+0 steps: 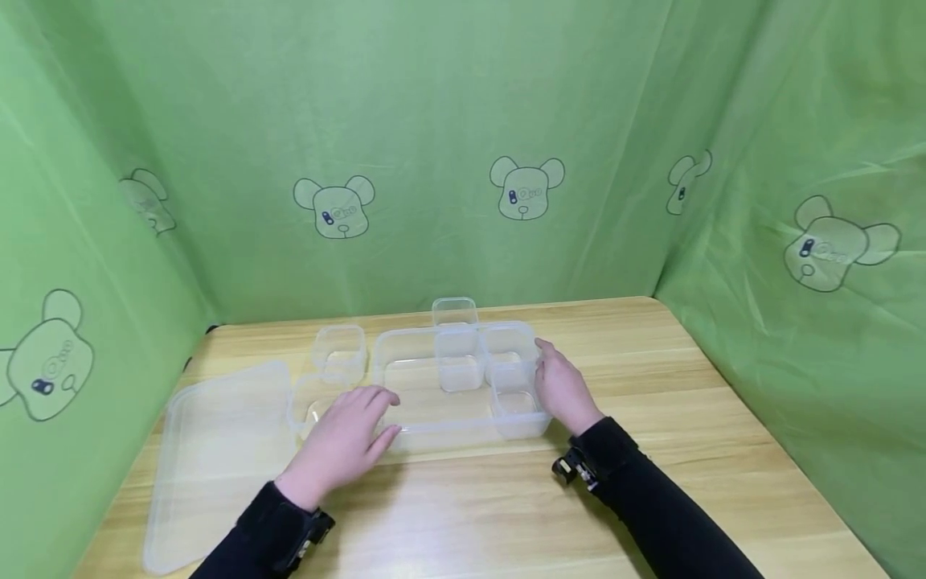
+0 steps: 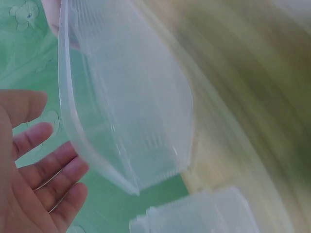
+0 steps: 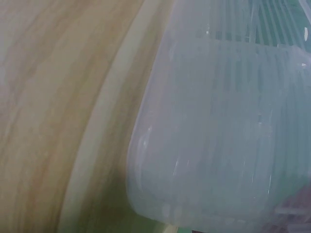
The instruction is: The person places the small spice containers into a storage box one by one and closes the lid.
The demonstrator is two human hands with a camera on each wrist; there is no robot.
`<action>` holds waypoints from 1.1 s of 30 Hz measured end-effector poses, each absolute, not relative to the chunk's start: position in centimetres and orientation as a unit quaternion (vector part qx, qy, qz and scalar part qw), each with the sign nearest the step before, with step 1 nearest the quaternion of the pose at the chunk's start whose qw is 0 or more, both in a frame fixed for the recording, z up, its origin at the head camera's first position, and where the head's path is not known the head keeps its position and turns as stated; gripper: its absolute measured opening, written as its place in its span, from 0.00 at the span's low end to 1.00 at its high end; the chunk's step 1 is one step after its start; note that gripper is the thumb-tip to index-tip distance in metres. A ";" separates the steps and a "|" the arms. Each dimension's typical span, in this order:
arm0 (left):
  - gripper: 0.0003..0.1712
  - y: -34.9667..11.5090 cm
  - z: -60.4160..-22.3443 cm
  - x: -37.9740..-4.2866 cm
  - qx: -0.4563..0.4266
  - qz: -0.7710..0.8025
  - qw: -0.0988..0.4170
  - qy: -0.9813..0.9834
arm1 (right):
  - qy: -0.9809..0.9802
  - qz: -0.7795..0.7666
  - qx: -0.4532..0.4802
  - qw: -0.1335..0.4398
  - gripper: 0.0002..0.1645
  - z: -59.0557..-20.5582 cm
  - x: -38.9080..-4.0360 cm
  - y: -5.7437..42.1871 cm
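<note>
A large clear plastic container (image 1: 441,434) stands on the table with several small square clear cups inside, among them a cup (image 1: 460,374) near its middle. My right hand (image 1: 567,390) grips its right end by the wall and rim; part of the fingers is hidden. In the right wrist view only a blurred bit of that hand shows through the plastic. Beside the left end, my left hand (image 1: 343,442) hovers with thumb and fingers spread. The left wrist view shows that hand (image 2: 43,170) holding nothing, fingertips close to the container's rim (image 2: 68,97).
A flat translucent lid (image 1: 217,458) lies at the left. Small clear cups stand outside the container: one cup (image 1: 340,354) to the left, another (image 1: 311,398) partly behind my left hand, and one (image 1: 454,310) behind. Green curtains (image 1: 434,161) surround the wooden table (image 1: 673,402).
</note>
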State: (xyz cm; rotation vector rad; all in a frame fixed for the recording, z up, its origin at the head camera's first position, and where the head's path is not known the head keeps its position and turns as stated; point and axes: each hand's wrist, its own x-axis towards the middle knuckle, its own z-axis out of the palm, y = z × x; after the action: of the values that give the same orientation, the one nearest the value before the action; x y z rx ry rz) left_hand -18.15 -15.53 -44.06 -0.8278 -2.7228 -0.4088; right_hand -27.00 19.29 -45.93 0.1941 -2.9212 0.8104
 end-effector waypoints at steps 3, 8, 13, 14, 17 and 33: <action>0.24 -16.5 -43.9 -18.2 -0.268 -0.143 0.136 -0.943 | -0.960 0.269 0.060 0.050 0.28 -46.0 -27.0 19.2; 0.26 -18.2 -44.2 -18.2 -0.249 -0.133 0.142 -0.949 | -0.960 0.270 0.054 0.049 0.28 -46.1 -27.0 19.2; 0.27 -19.7 -44.8 -18.1 -0.225 -0.122 0.144 -0.956 | -0.960 0.271 0.052 0.045 0.28 -46.2 -26.9 19.3; 0.27 -19.9 -44.9 -18.1 -0.219 -0.120 0.144 -0.957 | -0.960 0.272 0.051 0.043 0.28 -46.2 -26.9 19.3; 0.28 -20.6 -45.2 -17.9 -0.201 -0.120 0.144 -0.962 | -0.960 0.274 0.048 0.039 0.29 -46.3 -26.9 19.2; 0.18 -21.8 -45.8 -17.7 -0.183 -0.109 0.108 -0.971 | -0.957 0.283 0.047 0.042 0.29 -46.2 -27.0 19.3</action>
State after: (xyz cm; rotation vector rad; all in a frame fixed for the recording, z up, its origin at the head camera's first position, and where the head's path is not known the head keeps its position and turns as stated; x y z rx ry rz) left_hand -17.66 -21.76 -45.76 -0.5397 -2.8567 -0.3195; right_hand -27.01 19.31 -46.15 0.1441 -2.9288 0.8651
